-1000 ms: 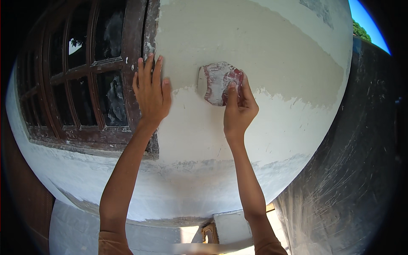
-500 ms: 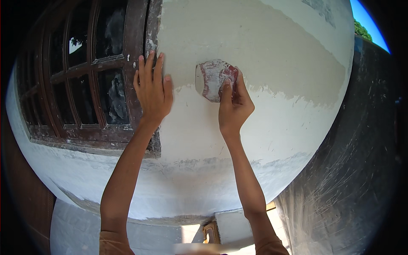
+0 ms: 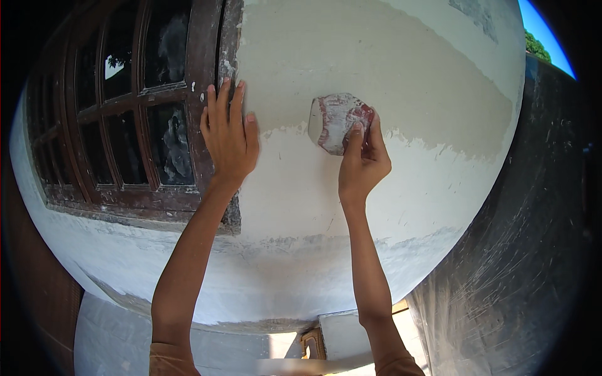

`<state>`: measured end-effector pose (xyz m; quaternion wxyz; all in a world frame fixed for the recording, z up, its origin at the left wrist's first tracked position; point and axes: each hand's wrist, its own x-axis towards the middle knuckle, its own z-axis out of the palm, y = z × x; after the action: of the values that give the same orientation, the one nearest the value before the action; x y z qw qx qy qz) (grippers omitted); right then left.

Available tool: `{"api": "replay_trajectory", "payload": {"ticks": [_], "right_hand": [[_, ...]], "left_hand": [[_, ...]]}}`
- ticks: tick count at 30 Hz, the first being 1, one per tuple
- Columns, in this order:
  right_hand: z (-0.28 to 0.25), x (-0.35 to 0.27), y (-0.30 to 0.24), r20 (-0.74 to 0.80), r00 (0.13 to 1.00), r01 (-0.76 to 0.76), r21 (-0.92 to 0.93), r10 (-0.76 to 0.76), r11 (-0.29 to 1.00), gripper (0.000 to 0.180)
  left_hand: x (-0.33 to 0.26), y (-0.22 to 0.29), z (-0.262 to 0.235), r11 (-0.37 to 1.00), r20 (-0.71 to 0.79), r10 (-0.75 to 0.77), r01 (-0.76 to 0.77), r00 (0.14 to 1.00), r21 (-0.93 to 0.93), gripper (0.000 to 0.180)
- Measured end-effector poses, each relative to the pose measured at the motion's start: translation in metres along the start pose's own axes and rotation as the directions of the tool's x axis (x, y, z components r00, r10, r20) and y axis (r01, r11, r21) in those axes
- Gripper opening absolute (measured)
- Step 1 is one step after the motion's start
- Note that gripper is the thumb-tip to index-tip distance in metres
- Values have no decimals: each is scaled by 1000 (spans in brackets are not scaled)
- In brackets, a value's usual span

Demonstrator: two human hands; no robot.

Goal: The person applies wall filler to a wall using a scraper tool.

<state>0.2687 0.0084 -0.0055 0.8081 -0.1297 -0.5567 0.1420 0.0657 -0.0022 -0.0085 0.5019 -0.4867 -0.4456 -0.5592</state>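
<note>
Right hand (image 3: pixel 364 164) pressing sanding pad (image 3: pixel 338 121) on wall (image 3: pixel 407 75), left hand (image 3: pixel 229 135) flat

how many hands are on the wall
2: the left hand lies flat at the window frame's edge; the right hand presses a dusty sanding pad to the wall.

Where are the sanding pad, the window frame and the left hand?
sanding pad (image 3: pixel 335 119), head view, its dusty face.
window frame (image 3: pixel 202 75), head view, right upright.
left hand (image 3: pixel 229 141), head view, its back.

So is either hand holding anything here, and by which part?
The right hand presses a folded, reddish-stained pad to the wall, fingers on its lower right edge. The left hand lies flat, holding nothing.
</note>
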Motion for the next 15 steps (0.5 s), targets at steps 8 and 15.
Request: {"api": "replay_trajectory", "payload": {"ticks": [8,15], "right_hand": [[1,1,-17,8,995,-102,130,102,986,40],[-28,17,-1,-216,975,-46,75,61,996,41]], "left_hand": [[-1,0,3,1000,-2,8,-8,1000,-10,51],[-3,-1,2,1000,1,-24,24,1000,10,51]]}}
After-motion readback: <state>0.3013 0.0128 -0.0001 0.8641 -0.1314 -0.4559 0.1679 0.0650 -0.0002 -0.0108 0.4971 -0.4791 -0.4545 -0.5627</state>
